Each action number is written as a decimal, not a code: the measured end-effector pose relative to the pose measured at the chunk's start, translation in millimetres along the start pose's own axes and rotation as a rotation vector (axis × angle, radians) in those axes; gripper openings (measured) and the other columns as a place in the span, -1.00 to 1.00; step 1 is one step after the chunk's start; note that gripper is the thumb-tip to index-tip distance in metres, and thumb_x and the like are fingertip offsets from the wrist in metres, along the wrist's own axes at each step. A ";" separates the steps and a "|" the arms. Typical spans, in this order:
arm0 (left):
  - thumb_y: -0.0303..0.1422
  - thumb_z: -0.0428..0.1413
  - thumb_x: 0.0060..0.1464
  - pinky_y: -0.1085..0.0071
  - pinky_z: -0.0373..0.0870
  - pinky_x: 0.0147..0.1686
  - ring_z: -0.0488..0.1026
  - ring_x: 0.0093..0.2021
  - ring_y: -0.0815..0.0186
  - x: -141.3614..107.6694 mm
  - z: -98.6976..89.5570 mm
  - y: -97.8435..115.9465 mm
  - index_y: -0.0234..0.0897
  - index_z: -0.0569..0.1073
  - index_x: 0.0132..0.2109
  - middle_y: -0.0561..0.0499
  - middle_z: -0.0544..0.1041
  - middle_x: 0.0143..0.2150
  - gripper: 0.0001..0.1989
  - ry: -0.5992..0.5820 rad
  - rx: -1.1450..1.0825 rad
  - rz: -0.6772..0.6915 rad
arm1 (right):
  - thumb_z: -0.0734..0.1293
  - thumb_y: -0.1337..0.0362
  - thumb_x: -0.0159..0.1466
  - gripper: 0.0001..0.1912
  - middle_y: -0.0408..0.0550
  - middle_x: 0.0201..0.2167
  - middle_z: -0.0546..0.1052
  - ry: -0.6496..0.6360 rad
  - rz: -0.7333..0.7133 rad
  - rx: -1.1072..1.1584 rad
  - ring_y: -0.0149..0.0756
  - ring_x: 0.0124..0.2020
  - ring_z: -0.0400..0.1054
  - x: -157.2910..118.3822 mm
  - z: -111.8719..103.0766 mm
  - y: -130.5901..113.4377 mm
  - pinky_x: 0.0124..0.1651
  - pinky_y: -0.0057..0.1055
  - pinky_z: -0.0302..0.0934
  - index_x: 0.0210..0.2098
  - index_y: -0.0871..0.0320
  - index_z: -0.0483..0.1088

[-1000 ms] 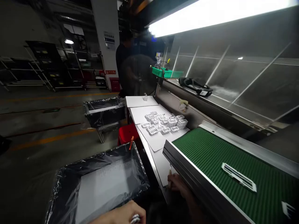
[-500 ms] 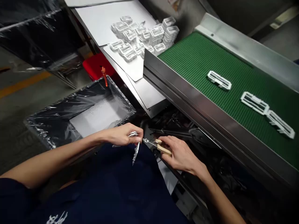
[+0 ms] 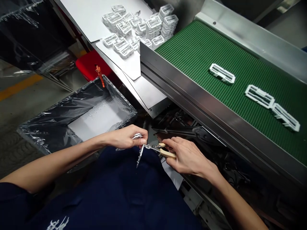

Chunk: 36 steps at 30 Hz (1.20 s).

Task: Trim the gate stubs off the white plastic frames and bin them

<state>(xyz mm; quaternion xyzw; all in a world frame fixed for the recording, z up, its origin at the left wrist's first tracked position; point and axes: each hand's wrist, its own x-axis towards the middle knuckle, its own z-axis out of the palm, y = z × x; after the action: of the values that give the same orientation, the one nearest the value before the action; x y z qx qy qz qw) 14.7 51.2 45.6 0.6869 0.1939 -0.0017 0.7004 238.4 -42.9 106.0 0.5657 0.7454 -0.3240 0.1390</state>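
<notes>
My left hand (image 3: pixel 130 137) is closed around white plastic frames. One frame (image 3: pixel 140 156) hangs down edge-on from the fingertips, and the curved edges of others show above the thumb. In my right hand (image 3: pixel 185 155) are side cutters (image 3: pixel 165 152) with cream handles, slightly parted. Their metal jaws touch or nearly touch the top of the hanging frame, close by the left fingertips; whether they bite on it I cannot tell. On the green ribbed conveyor belt (image 3: pixel 192 48) lie a single white frame (image 3: pixel 222 73) and a pair of frames (image 3: pixel 260 96) end to end.
Stacks of white frames (image 3: pixel 153 28) stand on a white-covered table (image 3: pixel 130 68) at the back. A box lined with dark plastic (image 3: pixel 55 111) is at left, with an orange clip (image 3: pixel 99 75) on its rim. Behind it is a red stool (image 3: pixel 86 65). The conveyor's metal side (image 3: pixel 182 86) runs along the right.
The camera view has shifted slightly, so table, box and belt appear higher and further left. The cutters' jaws have come closer to the hanging frame. Both hands keep their hold.
</notes>
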 end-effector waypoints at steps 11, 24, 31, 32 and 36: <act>-0.36 -0.01 0.16 0.47 0.23 -0.40 0.36 -0.38 0.35 1.4 -2.3 0.5 -0.33 0.38 -0.35 0.03 0.45 -0.39 -0.83 0.010 0.010 -0.010 | 0.22 0.28 0.05 -0.57 -0.08 -0.34 0.39 -0.043 -0.004 -0.029 -0.26 -0.31 0.27 4.7 -10.5 1.8 -0.30 -0.40 0.04 -0.05 0.07 0.31; -0.37 -0.02 0.15 0.47 0.21 -0.41 0.33 -0.40 0.36 4.3 -0.5 1.9 -0.33 0.35 -0.37 0.04 0.42 -0.41 -0.84 0.008 0.001 0.006 | 0.23 0.28 0.07 -0.55 -0.08 -0.35 0.39 -0.053 0.000 -0.053 -0.26 -0.29 0.28 3.5 -19.4 -2.0 -0.28 -0.41 0.05 -0.02 0.10 0.30; -0.38 -0.01 0.13 0.45 0.24 -0.40 0.35 -0.39 0.33 4.3 2.3 4.3 -0.32 0.34 -0.39 0.03 0.43 -0.42 -0.85 0.008 -0.022 -0.006 | 0.22 0.23 0.11 -0.69 -0.06 -0.43 0.37 -0.061 -0.018 -0.173 -0.25 -0.38 0.27 3.5 -29.4 -9.1 -0.37 -0.38 -0.01 -0.14 0.10 0.36; -0.37 -0.01 0.13 0.45 0.24 -0.40 0.35 -0.39 0.33 4.2 2.9 4.0 -0.32 0.34 -0.39 0.03 0.42 -0.42 -0.85 0.009 -0.025 -0.005 | 0.23 0.23 0.10 -0.70 -0.06 -0.44 0.37 -0.060 -0.019 -0.189 -0.25 -0.38 0.27 3.9 -30.7 -10.2 -0.38 -0.38 -0.02 -0.16 0.09 0.36; -0.36 -0.02 0.14 0.46 0.25 -0.39 0.35 -0.39 0.34 3.3 5.5 0.2 -0.32 0.33 -0.39 0.04 0.41 -0.42 -0.84 0.008 -0.023 -0.006 | 0.25 0.23 0.09 -0.84 -0.07 -0.49 0.36 -0.069 -0.024 -0.223 -0.28 -0.47 0.27 6.5 -31.6 -13.3 -0.47 -0.39 -0.11 -0.32 0.09 0.37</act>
<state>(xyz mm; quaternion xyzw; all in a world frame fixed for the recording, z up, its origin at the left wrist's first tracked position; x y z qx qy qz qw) 19.2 46.8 44.8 0.6783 0.1988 0.0014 0.7074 229.0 -19.8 130.4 0.5261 0.7784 -0.2604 0.2227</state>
